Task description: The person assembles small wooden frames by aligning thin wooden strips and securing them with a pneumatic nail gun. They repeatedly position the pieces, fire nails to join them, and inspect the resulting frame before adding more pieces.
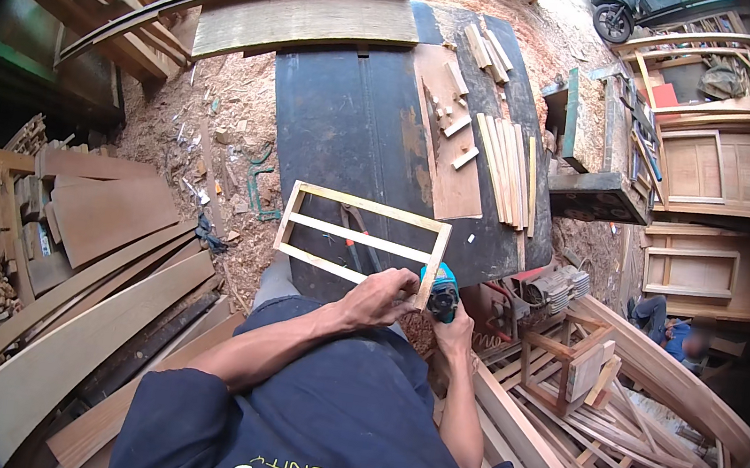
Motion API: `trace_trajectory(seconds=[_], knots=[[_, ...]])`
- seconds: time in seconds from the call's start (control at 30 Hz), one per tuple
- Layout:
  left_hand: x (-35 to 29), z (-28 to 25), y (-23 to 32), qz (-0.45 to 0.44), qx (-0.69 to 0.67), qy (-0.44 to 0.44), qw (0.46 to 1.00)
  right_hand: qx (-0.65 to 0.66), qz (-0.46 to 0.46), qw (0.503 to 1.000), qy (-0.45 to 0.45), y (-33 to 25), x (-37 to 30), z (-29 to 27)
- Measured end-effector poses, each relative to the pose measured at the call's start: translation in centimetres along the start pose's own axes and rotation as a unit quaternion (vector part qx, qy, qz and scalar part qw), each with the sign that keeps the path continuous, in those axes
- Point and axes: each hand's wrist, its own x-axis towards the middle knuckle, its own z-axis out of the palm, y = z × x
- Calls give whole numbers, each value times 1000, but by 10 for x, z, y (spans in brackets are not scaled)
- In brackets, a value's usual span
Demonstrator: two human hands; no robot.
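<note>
While clasping the near right corner of a slatted wooden frame (360, 238) with the left hand (381, 297), grips a teal power tool (443, 302) in the right hand (455, 334), close beside the frame's right end piece. Holds the frame over the near part of a dark bench (342, 126); cannot tell whether touching it or raised. Has red-handled pliers (353, 252) beneath the slats, and farther right on the bench, pale offcuts (456, 126) on a brown board (448, 185), beside long thin strips (502, 170).
</note>
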Motion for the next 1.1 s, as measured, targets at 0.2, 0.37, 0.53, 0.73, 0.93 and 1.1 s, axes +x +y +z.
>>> trace_trajectory(seconds=[0.2,0.37,0.53,0.73,0.93,1.1], knots=[[0,1,-2,10,4,-2,1000,2,11,1000,-6,-9,-1,-4],[2,-4,1,25,14,-51,998,-8,15,1000,-6,-11,-1,-2],[12,-18,18,135,42,2,990,-8,-4,1000,-30,-11,-5,8],[35,-68,71,86,-163,124,975,3,-23,998,-60,-30,-11,22],[70,-178,56,-39,-420,87,903,-14,-5,999,-51,-46,0,26],[116,-255,14,-43,-541,96,834,-29,-31,999,-18,-50,14,23]])
